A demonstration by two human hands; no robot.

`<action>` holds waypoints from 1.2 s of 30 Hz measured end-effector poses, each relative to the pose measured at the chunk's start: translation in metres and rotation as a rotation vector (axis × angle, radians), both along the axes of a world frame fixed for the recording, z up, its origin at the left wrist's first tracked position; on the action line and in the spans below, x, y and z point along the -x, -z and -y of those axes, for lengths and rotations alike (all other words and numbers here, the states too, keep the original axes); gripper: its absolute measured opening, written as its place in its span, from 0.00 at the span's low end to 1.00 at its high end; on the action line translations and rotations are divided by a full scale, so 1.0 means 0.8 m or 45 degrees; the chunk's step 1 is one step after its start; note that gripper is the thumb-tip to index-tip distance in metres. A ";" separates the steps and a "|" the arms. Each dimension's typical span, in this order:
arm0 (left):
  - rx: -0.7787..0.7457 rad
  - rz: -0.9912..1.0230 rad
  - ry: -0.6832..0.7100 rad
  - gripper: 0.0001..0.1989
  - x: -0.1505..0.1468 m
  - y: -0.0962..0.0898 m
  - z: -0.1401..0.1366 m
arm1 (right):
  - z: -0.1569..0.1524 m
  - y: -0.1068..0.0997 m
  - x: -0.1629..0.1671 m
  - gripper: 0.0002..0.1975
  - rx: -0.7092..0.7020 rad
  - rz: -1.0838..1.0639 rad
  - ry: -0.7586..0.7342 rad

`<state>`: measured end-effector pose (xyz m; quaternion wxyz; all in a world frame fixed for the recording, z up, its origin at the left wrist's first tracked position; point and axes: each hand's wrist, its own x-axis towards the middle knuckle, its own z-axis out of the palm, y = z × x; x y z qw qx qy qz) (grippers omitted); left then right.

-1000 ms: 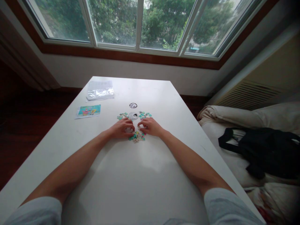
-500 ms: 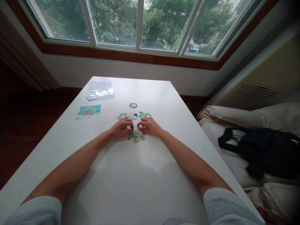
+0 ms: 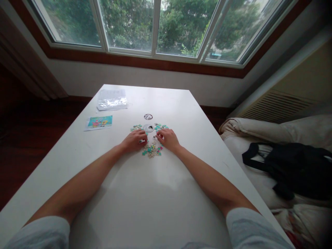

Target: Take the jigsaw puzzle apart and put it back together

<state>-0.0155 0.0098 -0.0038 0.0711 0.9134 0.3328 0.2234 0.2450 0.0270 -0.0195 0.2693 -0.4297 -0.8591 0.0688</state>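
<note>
Small jigsaw puzzle pieces (image 3: 152,150) in teal, cream and pink lie in a heap between and below my hands. My left hand (image 3: 135,139) rests at the heap's left, fingers curled together; teal bits show by its fingertips, and what it grips is hidden. On the other side, my right hand (image 3: 166,137) pinches a small greyish puzzle piece (image 3: 155,137) between thumb and finger. Beyond the hands sit a round silver tin lid (image 3: 148,128), with more pieces on both sides of it, and a second round disc (image 3: 148,117) behind it.
A cartoon picture card (image 3: 100,122) lies on the left of the white table (image 3: 155,193). A clear plastic bag with papers (image 3: 112,99) is at the far left corner. Right of the table, a dark garment (image 3: 295,169) lies on a cream sofa (image 3: 264,129).
My right fingers have closed together, and a small puzzle piece now shows at their tips. The left fingers have drawn in slightly. The view has shifted a little.
</note>
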 end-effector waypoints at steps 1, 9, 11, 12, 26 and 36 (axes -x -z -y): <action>0.012 0.005 0.017 0.06 0.000 -0.001 0.001 | -0.001 0.000 -0.001 0.05 0.018 -0.030 0.038; 0.105 0.019 0.124 0.07 0.000 -0.009 0.007 | 0.004 -0.014 -0.007 0.05 0.142 -0.005 -0.465; 0.123 0.005 0.163 0.07 -0.002 -0.010 0.008 | 0.005 -0.016 -0.007 0.06 0.139 0.033 -0.465; 0.130 -0.001 0.175 0.07 -0.002 -0.010 0.008 | 0.005 -0.016 -0.006 0.07 0.134 0.046 -0.449; 0.177 0.055 0.160 0.08 0.000 -0.002 0.003 | 0.001 -0.005 -0.005 0.03 0.094 -0.047 -0.357; 0.162 0.127 0.058 0.07 0.002 0.002 0.001 | 0.001 -0.009 -0.010 0.01 0.109 -0.068 -0.477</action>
